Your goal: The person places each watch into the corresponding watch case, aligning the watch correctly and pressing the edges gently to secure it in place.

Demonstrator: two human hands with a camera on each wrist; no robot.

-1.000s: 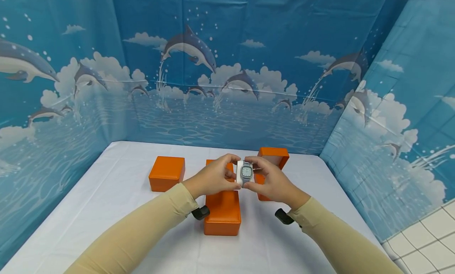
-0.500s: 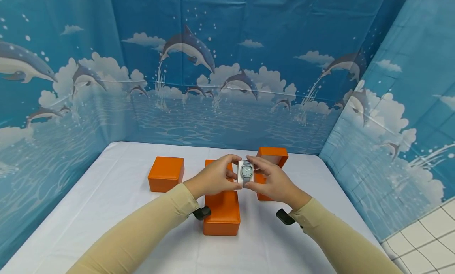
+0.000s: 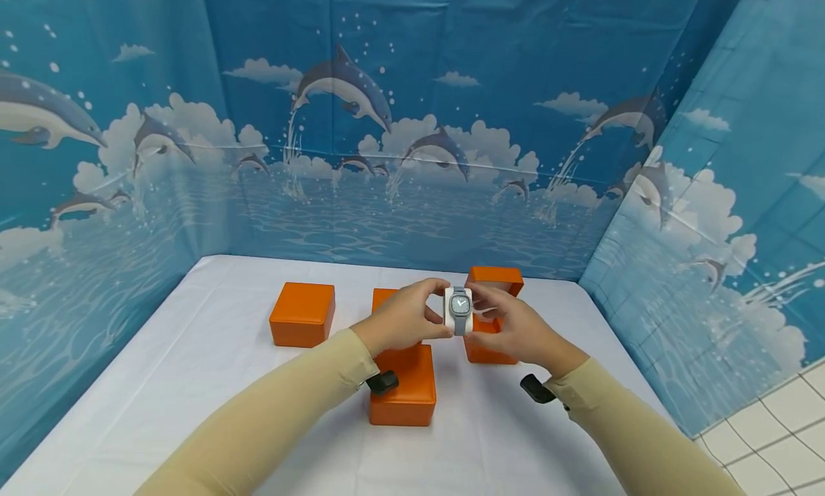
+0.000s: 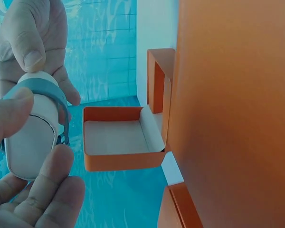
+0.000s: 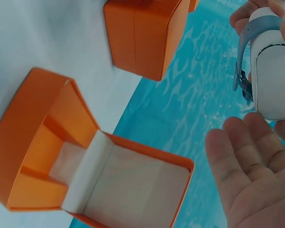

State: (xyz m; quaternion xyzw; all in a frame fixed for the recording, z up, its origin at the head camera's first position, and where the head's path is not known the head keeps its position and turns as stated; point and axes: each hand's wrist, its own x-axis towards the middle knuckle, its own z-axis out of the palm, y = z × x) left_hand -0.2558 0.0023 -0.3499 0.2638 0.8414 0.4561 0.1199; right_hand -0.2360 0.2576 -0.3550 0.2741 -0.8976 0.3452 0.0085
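A wristwatch [image 3: 460, 305] with a squarish pale dial and grey-blue strap is wrapped round a white cushion, held up above the table. My left hand [image 3: 407, 315] grips the cushion's left side, thumb below and fingers above in the head view. At its right side is my right hand [image 3: 514, 329], thumb and fingertips at the cushion's edge. In the left wrist view, the white cushion [image 4: 32, 142] shows its flat end, with the strap [image 4: 45, 88] looped over it. Behind my right hand stands an opened orange box [image 3: 491, 349], its lid tipped back, with a pale lining.
A closed orange box [image 3: 303, 314] sits on the left of the white-covered table [image 3: 213, 324]. Another closed orange box [image 3: 404, 396] is nearer, in the middle, and one more orange box [image 3: 383, 296] is partly hidden behind my left hand. A dolphin-print curtain [image 3: 412, 217] surrounds the table.
Both hands have shifted slightly to the right with the watch and its cushion. The boxes have not moved.
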